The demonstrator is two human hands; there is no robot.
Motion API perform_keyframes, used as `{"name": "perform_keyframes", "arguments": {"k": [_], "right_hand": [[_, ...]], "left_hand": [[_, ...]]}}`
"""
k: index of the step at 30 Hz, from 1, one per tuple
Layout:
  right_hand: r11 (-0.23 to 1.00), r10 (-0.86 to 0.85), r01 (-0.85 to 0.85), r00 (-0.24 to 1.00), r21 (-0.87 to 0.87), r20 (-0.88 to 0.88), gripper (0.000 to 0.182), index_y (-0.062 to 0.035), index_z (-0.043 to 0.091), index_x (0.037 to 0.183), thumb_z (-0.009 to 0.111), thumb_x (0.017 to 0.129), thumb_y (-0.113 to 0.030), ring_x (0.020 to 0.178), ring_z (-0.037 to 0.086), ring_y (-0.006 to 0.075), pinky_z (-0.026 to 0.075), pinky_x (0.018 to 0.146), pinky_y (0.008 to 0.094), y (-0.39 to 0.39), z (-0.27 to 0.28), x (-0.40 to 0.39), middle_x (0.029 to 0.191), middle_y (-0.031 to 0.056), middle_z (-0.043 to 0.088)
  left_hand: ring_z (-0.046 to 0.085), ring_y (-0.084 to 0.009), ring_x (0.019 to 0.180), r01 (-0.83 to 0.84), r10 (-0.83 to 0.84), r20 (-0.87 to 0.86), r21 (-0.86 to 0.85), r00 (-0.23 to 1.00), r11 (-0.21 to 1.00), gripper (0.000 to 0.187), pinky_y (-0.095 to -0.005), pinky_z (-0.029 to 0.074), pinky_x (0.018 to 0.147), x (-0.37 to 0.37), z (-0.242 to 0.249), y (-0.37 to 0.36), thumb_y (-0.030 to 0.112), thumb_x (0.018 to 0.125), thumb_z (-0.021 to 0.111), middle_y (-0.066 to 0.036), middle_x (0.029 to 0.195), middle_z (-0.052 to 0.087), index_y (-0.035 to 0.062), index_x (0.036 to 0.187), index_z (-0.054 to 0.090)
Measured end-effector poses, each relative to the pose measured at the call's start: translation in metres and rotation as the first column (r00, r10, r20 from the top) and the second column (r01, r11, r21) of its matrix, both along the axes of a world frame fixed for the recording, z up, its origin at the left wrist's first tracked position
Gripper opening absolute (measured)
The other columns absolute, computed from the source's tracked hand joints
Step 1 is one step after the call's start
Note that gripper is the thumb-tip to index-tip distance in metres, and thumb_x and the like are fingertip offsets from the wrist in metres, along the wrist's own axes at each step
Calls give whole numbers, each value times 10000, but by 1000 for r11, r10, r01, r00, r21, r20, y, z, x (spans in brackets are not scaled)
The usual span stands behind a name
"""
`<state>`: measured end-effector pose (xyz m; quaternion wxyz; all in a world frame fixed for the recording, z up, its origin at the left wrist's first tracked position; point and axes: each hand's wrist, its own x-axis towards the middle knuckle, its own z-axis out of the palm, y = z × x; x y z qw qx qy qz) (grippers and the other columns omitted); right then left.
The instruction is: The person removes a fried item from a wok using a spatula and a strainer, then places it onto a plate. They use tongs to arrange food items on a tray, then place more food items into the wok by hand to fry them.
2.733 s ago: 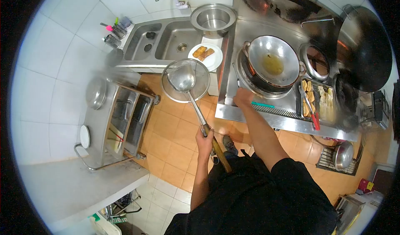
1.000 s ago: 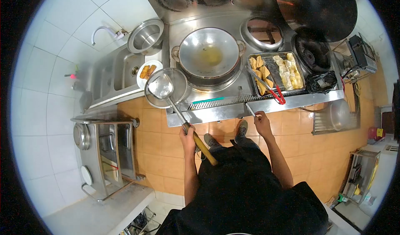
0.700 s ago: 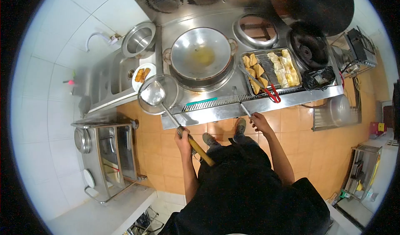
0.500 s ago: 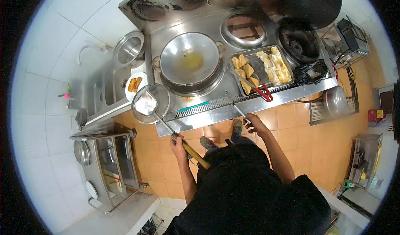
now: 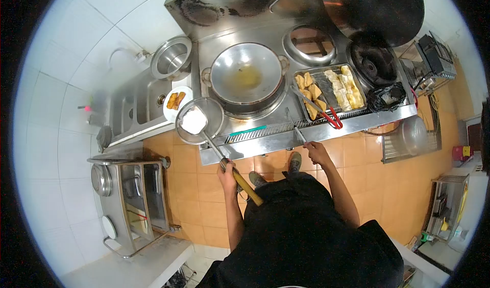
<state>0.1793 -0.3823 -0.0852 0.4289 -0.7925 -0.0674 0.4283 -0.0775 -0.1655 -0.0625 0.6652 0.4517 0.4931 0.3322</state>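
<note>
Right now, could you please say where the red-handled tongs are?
In the head view, the tongs lie across the left part of the tray, to the right of the wok.

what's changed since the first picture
The right hand, with the thin metal utensil, has moved right and back towards the body, from beside the wok to just off the stove's front edge. The camera view has shifted too.

The left hand still grips the ladle and strainer. The wok, food tray and plate look unmoved on their surfaces.
</note>
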Motion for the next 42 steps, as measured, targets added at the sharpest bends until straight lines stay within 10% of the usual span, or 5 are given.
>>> {"name": "perform_keyframes", "arguments": {"k": [7, 12, 19, 27, 42], "right_hand": [[997, -8, 7, 1000, 75, 8, 323, 1, 622, 1014, 546, 946, -305, 411, 419, 107, 357, 396, 289, 0, -25, -11, 551, 17, 467], [991, 92, -130, 766, 13, 636, 287, -22, 648, 951, 639, 853, -292, 693, 653, 329, 502, 649, 412, 16, -20, -20, 695, 145, 648], [983, 67, -165, 734, 82, 676, 321, -64, 678, 880, 655, 809, -377, 815, 659, 333, 516, 695, 422, 87, -35, -4, 809, 155, 678], [888, 237, 8, 849, -460, 472, 521, -83, 702, 1029, 709, 736, -514, 946, 679, 312, 533, 811, 411, 174, -28, 28, 986, 148, 706], [700, 458, -83, 814, -709, 358, 510, -87, 704, 1056, 665, 756, -498, 1026, 664, 287, 532, 843, 407, 160, -23, 41, 1098, 135, 686]], "left_hand": [[458, -91, 562, 47, -47, 18, -9, 999, 999, 103, -236, 383, 512, -16, -7, 10, 118, 852, 536, -14, 720, 516, 43, 921, 526], [457, -84, 640, 80, -79, 24, -26, 997, 997, 64, -245, 377, 577, -25, 4, 14, 103, 847, 546, 12, 755, 515, 49, 879, 557], [460, -90, 587, 115, -115, 15, 19, 993, 993, 83, -239, 379, 539, -31, -3, 19, 122, 855, 540, -4, 729, 514, 46, 888, 539], [481, -89, 629, 83, -86, 32, 82, 996, 993, 98, -236, 387, 568, -33, -9, 5, 130, 852, 557, -5, 754, 533, 45, 901, 554], [496, -104, 614, 46, -48, -45, -38, 998, 998, 131, -250, 406, 556, -33, 2, 0, 121, 830, 583, -21, 735, 538, 33, 924, 559]]}}
